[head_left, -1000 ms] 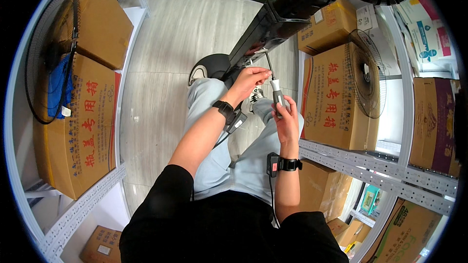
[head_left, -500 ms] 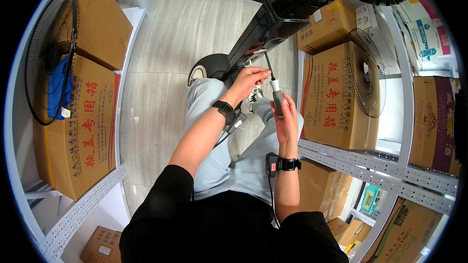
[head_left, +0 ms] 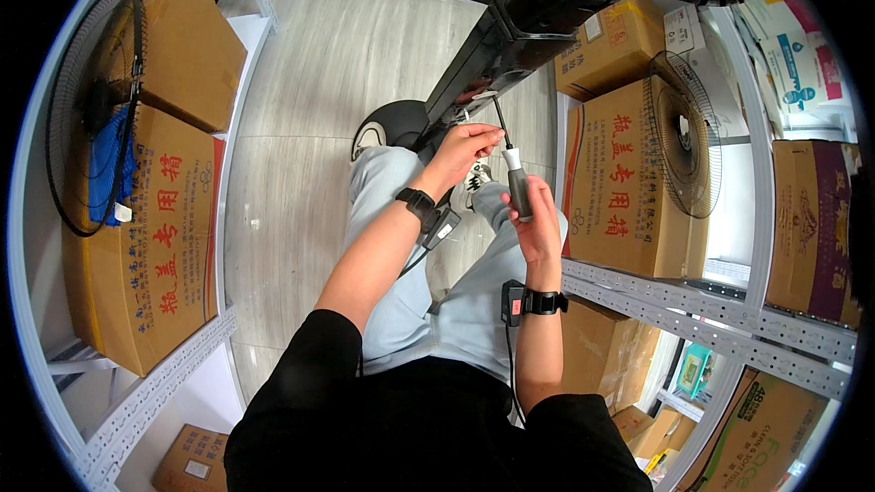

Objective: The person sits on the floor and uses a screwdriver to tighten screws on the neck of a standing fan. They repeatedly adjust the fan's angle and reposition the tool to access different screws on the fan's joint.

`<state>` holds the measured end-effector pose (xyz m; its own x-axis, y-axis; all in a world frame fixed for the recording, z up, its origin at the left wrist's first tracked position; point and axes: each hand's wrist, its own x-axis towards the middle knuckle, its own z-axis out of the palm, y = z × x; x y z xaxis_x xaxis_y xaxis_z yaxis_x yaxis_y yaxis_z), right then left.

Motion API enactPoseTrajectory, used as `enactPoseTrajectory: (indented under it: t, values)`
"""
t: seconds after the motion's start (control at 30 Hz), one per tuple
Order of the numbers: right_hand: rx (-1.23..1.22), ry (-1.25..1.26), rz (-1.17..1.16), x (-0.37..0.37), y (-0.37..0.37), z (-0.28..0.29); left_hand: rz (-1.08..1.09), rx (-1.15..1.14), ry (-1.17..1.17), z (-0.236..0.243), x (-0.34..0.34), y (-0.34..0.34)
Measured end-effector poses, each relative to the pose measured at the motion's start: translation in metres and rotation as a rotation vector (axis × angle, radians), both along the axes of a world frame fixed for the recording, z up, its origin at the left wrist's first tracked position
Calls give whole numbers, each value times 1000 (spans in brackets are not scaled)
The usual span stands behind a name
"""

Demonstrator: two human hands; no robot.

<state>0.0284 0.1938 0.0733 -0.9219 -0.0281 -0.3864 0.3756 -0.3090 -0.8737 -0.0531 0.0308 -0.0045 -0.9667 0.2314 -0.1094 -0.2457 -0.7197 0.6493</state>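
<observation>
My right hand is wrapped round the grey handle of a screwdriver. Its dark shaft points up and away, with the tip at the lower body of a black pedestal fan. My left hand is pinched, thumb and finger close together beside the shaft; the fingertips seem to touch it. A small light metal piece shows on the fan body just above the left hand. The fan's round black base rests on the floor by my shoe.
Shelving stands on both sides, with brown cartons on the left and another carton on the right. A round fan guard leans on the left cartons, a second guard on the right. Cables hang from both wrist straps.
The right wrist has shifted slightly to the right and the screwdriver handle has tilted a little. My left hand has barely moved.
</observation>
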Motion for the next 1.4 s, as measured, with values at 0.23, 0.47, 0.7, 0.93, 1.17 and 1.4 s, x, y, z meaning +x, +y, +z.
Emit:
enactPoseTrajectory:
  t: [0.23, 0.47, 0.7, 0.93, 1.17, 1.4]
  values:
    - [40, -139, 132, -6, 3, 4, 7, 4, -10, 2, 0, -2]
    - [268, 160, -80, 3, -9, -4, -24, 84, -11, -2, -2, -4]
    - [311, 227, -150, 28, 2, -12, -12, 144, -59, 8, -1, -9]
    - [406, 174, -98, 46, 12, -17, 11, 97, -44, 1, 0, -8]
    - [412, 192, -86, 61, 15, -6, 28, 41, -59, -10, 8, -23]
    - [331, 320, -80, 51, -13, 48, 107, 100, -347, 3, 27, -62]
